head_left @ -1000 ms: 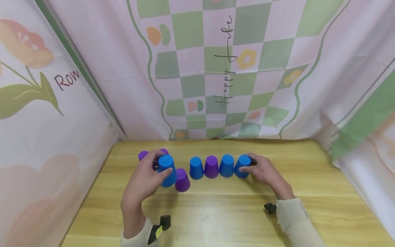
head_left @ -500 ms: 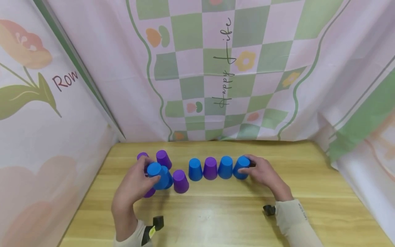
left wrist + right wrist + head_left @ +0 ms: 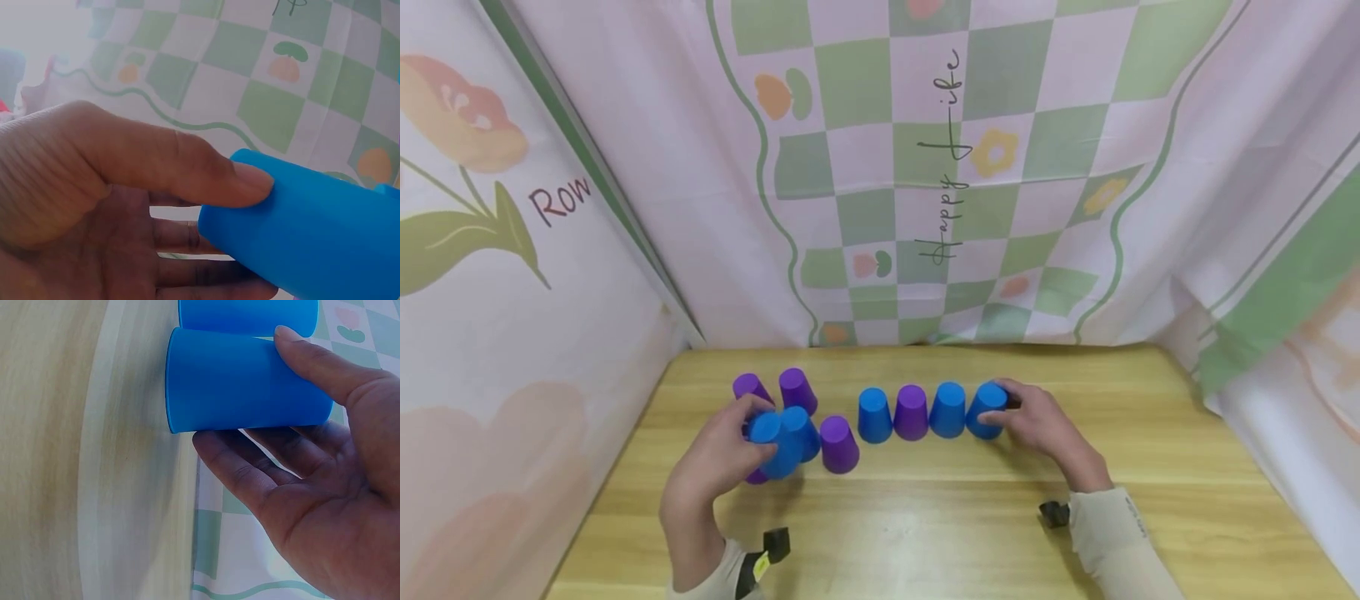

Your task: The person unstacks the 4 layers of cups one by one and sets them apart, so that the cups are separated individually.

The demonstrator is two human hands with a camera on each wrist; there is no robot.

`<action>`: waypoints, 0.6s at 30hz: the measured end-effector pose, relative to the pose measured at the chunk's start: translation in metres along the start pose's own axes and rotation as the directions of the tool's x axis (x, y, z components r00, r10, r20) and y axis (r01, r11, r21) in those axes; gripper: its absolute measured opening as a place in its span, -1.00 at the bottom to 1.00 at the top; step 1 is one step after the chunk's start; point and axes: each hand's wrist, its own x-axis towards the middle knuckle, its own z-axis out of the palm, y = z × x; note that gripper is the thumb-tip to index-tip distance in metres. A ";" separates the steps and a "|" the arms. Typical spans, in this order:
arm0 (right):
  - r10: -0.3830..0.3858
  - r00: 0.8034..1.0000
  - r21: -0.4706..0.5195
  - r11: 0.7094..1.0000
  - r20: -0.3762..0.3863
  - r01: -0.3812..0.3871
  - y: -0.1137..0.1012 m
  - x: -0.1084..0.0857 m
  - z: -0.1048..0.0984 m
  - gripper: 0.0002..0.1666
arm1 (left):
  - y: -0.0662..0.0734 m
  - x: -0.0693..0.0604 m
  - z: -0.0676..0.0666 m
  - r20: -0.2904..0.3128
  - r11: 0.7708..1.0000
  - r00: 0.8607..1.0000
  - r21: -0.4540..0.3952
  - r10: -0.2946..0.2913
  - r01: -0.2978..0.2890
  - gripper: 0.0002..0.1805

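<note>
Between thumb and fingers my left hand [image 3: 711, 458] grips an upside-down blue cup [image 3: 778, 454], which also fills the lower right of the left wrist view. It overlaps a second blue cup [image 3: 801, 433] and mostly hides a purple cup [image 3: 756, 477]; whether it touches them I cannot tell. At the right end of a row, my right hand [image 3: 1045, 425] holds another blue cup [image 3: 983, 412] by its side. In the right wrist view the thumb lies along that cup [image 3: 244, 384], with the fingers on its opposite side and its rim near the table.
The row continues leftward with a blue cup [image 3: 947, 410], a purple cup [image 3: 912, 412] and a blue cup [image 3: 874, 415]. A purple cup [image 3: 838, 444] stands left of it, nearer me. Two purple cups, one behind [image 3: 797, 392] and one far left [image 3: 751, 388], stand on the wooden table [image 3: 925, 525].
My left hand has carried its blue cup left and lower, toward the near-left cups, uncovering the second blue cup and the purple ones behind. The right hand keeps its hold in place.
</note>
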 end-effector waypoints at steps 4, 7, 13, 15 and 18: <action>-0.003 1.000 -0.003 1.000 -0.005 0.003 0.001 0.000 0.001 -0.22 | -0.003 0.003 0.002 0.015 0.999 0.999 0.000 -0.036 0.036 -0.55; -0.012 1.000 -0.006 1.000 -0.008 0.012 0.001 -0.001 0.002 -0.24 | -0.007 0.006 0.005 0.023 0.998 0.998 0.001 -0.059 0.059 -0.59; -0.021 1.000 -0.006 1.000 -0.015 0.021 0.002 0.000 0.002 -0.26 | -0.012 0.013 0.010 0.024 0.994 0.994 0.030 -0.107 0.106 -0.62; -0.020 1.000 -0.007 1.000 -0.015 0.020 0.002 0.000 0.002 -0.26 | -0.013 0.015 0.011 0.024 0.991 0.992 0.040 -0.125 0.124 -0.62; -0.016 1.000 -0.005 1.000 -0.014 0.016 0.002 0.000 0.002 -0.26 | -0.013 0.018 0.013 0.025 0.987 0.988 0.050 -0.152 0.150 -0.61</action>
